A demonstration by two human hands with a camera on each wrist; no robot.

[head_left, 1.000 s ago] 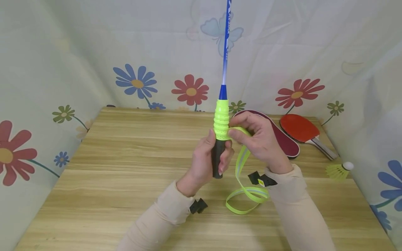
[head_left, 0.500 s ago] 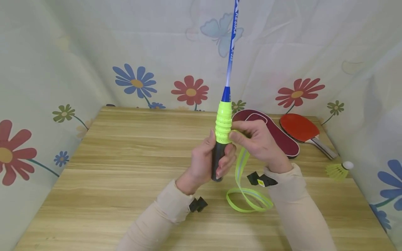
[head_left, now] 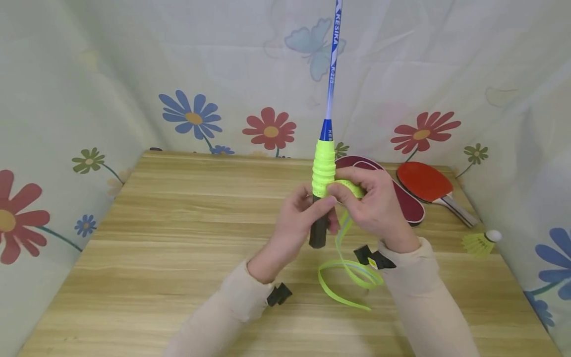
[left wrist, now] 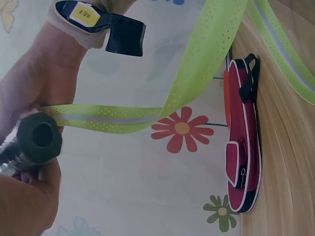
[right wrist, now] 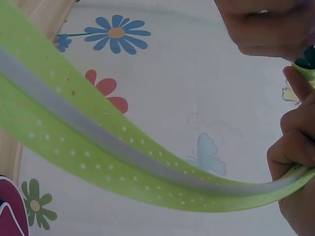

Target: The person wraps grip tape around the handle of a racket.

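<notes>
Compared with half a second ago, the left hand is now laying its thumb across the front of the racket, right under the wrapped part, and the whole racket is standing a touch further right. Neon tape is also opening out down below, its tail now poking free of the curl. So yeah, the left hand is gripping the black handle, and the right hand is pinching the tape just beside it, with both thumbs nearly meeting at the bottom edge of the wrap. Ridged neon rings are covering the upper handle, and the blue shaft is rising almost straight up out of view, leaning slightly right. Both wrist views are showing a grey stripe running along the loose strip. Over on the bench, a maroon case is lying behind the right hand, a red paddle is resting next to that, and a yellow shuttlecock is sitting near the right edge.
</notes>
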